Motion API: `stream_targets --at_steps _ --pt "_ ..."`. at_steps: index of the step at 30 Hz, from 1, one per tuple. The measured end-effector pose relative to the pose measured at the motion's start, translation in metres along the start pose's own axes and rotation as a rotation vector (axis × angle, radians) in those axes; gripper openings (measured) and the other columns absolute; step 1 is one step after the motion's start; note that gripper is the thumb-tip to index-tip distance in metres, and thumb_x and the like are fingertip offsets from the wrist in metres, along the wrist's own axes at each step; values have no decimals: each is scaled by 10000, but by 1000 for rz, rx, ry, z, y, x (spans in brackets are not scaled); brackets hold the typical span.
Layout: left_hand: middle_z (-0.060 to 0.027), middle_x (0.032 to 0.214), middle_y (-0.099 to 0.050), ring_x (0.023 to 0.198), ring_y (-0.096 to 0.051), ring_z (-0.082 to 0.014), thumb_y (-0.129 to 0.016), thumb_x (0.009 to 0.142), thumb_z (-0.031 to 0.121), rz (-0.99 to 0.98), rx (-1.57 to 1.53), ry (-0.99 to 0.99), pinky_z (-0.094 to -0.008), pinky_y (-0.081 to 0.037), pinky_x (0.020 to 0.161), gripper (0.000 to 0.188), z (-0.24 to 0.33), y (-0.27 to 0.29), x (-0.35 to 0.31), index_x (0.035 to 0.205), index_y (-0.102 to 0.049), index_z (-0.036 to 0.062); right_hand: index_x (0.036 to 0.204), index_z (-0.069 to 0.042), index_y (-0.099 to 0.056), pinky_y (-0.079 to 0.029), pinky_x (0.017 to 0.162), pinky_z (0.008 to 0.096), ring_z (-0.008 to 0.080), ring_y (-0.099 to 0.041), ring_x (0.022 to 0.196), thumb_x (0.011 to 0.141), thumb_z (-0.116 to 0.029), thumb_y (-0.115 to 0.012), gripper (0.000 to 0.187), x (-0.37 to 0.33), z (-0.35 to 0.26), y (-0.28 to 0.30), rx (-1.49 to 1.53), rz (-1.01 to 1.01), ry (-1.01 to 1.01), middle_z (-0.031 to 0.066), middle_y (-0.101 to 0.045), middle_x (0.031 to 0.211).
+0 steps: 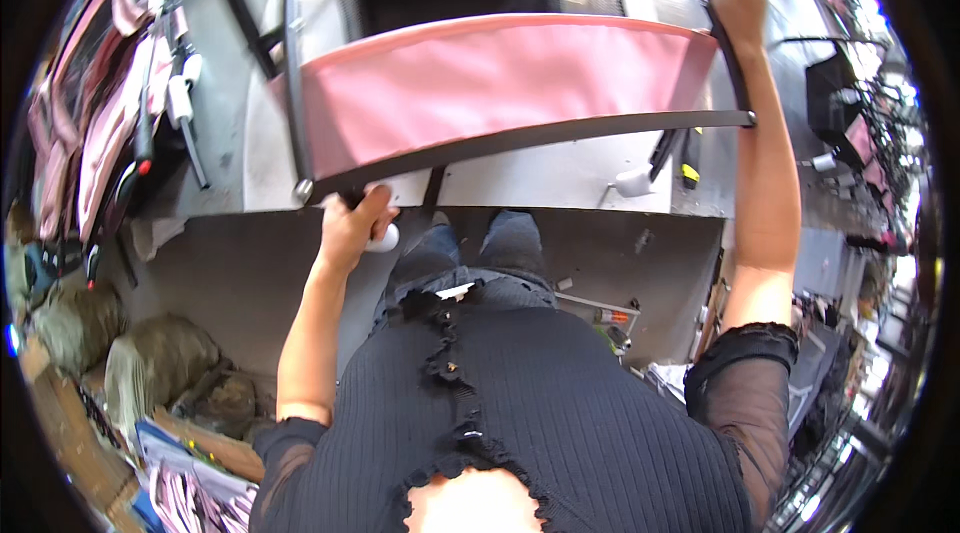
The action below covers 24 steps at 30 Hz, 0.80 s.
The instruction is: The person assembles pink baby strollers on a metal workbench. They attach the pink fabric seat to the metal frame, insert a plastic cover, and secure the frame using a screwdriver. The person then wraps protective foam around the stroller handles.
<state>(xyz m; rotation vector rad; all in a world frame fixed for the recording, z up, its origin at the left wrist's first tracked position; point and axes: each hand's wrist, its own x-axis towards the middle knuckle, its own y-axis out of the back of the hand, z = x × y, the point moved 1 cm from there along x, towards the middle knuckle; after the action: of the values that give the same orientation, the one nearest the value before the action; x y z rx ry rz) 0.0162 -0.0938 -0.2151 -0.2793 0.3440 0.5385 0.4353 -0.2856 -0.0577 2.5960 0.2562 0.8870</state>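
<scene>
A dark metal tube frame (540, 137) with a panel of pink fabric (490, 78) stretched across it stands over the workbench in front of me. My left hand (352, 226) is closed on the frame near its lower left corner, where a white rounded piece (382, 239) shows beside the fingers. Further away, at the upper right, my right hand (738, 3) wraps round one of the side tubes of the same frame. A leg with a white end piece (634, 181) reaches down to the bench at the right.
Pink and black tube-and-fabric pieces (100, 123) are piled at the left of the metal bench (560, 178). A small yellow item (690, 175) lies near the bench's front edge. Grey-green sacks (160, 368) sit on the floor at left. More dark frames (870, 123) crowd the right side.
</scene>
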Motion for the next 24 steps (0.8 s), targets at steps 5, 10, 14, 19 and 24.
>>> stream_targets --at_steps 5,10,14,19,24 --pt "15 425 -402 371 -393 -91 -560 834 150 126 21 -56 -309 -472 613 357 -10 5 2 509 -413 128 940 48 -550 -415 361 276 145 -524 381 934 -388 -488 440 -14 -14 -9 -43 3 -51 59 -526 488" --pt "4 451 -458 410 -421 -93 -620 828 186 176 185 -86 -279 -423 548 320 29 17 18 542 -507 96 923 78 -568 -459 397 321 203 -564 396 931 -394 -480 480 0 -7 -16 -102 42 67 111 -552 491" --pt "5 694 -513 622 -445 -90 -663 818 225 349 286 -247 -256 -364 571 209 45 29 32 773 -554 52 844 85 -593 -463 406 335 228 -579 412 931 -387 -471 495 17 15 -15 -219 66 93 126 -557 479" --pt "-81 816 -604 791 -593 -198 -667 799 170 28 673 -138 -316 -476 743 152 -48 33 -49 857 -624 36 774 22 -616 -497 589 289 192 -650 546 879 -605 -443 659 31 34 -8 -377 56 31 84 -635 563" --pt "-121 983 -662 925 -626 -296 -549 817 421 -248 1266 408 -406 -490 810 378 -87 71 -85 927 -676 83 992 33 -551 -458 699 242 133 -627 764 881 -612 -435 664 8 24 3 -254 -187 -203 108 -646 886"
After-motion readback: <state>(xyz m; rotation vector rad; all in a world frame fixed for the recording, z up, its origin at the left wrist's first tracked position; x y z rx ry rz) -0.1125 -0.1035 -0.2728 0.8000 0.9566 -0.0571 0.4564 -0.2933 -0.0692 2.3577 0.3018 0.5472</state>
